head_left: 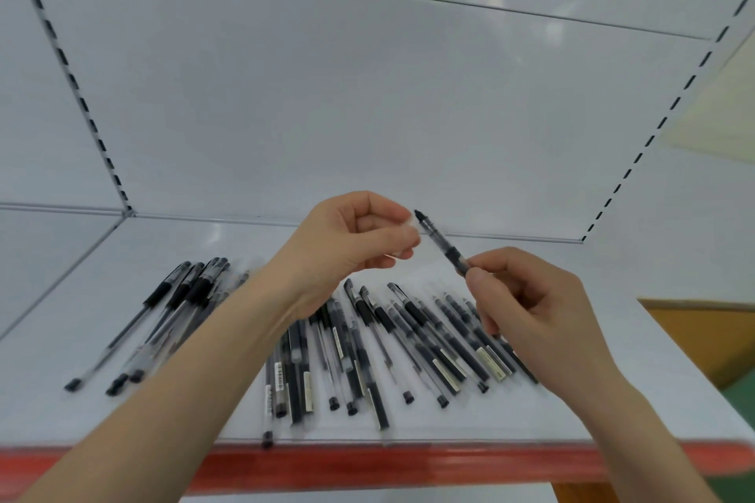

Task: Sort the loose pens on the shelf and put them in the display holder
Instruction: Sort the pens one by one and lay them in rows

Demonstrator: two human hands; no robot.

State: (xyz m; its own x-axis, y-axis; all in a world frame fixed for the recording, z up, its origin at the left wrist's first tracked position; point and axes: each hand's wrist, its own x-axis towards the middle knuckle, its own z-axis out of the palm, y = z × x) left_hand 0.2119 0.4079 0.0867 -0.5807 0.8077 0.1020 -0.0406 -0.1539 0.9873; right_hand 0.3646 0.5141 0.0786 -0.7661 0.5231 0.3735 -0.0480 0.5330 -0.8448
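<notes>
R hand (531, 310) pinches a pen (443, 245) by its lower end, thumb + forefinger closed on the barrel, other fingers curled under. The pen is held in the air above the shelf (572, 400), slanting up and to the left, dark tip end uppermost, clear barrel w/ a black grip section just above the fingers. L hand (351, 241) is up beside that top end, fingers curled, thumb + fingertips pinching a small whitish clear bit (410, 227) that sits just beside the pen's upper part; can't tell if it's a cap, a wrapper or sth else, nor if it touches the pen. Both forearms are bare and come in from the bottom edge. Below the hands lie the loose pens (367, 339), a wide scatter on the white shelf, mostly pointing front-to-back, many overlapping, black grips and caps, some w/ pale labels on the barrel. A separate bunch (184, 298) lies to the left, angled, partly hidden by the L forearm. One pen end reaches the shelf's front lip. A red strip (408, 466) runs along the front edge. Behind: white back panel (367, 114), w/ slotted uprights left (69, 69) and right (662, 122).
</notes>
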